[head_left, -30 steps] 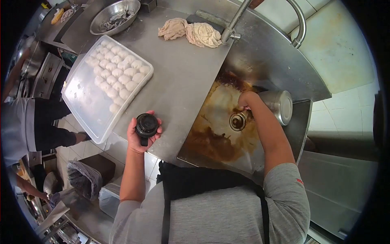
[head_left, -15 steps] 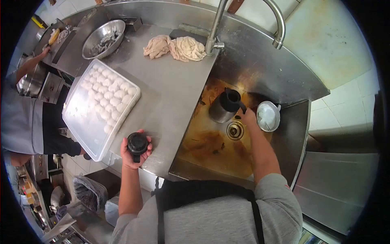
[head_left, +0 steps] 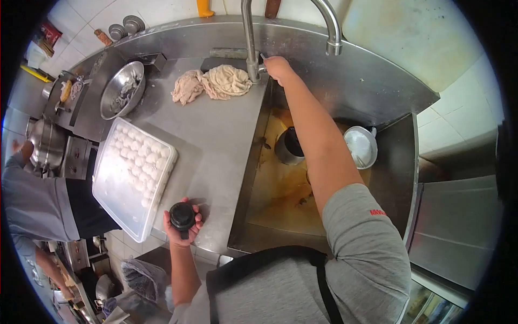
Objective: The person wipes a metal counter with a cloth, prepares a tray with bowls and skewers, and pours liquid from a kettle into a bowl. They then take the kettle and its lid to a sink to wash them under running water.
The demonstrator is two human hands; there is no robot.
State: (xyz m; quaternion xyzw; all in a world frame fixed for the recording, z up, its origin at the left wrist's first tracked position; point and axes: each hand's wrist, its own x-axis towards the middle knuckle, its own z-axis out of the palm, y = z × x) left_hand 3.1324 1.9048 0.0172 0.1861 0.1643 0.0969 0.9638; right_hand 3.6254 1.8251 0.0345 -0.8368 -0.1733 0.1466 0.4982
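Note:
A black jug lid (head_left: 182,215) rests in my left hand (head_left: 175,235), with the fingers curled round it, above the counter's front edge. Up at the back of the sink, my right hand (head_left: 279,70) closes on the small handle at the side of the tap (head_left: 250,40). Its fingertips are partly hidden. Below, a steel and black jug (head_left: 288,148) stands in the sink (head_left: 280,218), its mouth uncovered. My right forearm hides part of the jug and the drain.
A clear plastic box (head_left: 127,216) of white dough balls lies on the counter, left of me. Behind it are a metal bowl (head_left: 108,100) and crumpled cloths (head_left: 226,82). A white handled container (head_left: 360,146) sits at the sink's right. Another person (head_left: 38,208) stands at far left.
My right hand has let go of the jug and moved up to the tap handle. The jug stays in the sink. My left hand still holds the lid. The view has shifted.

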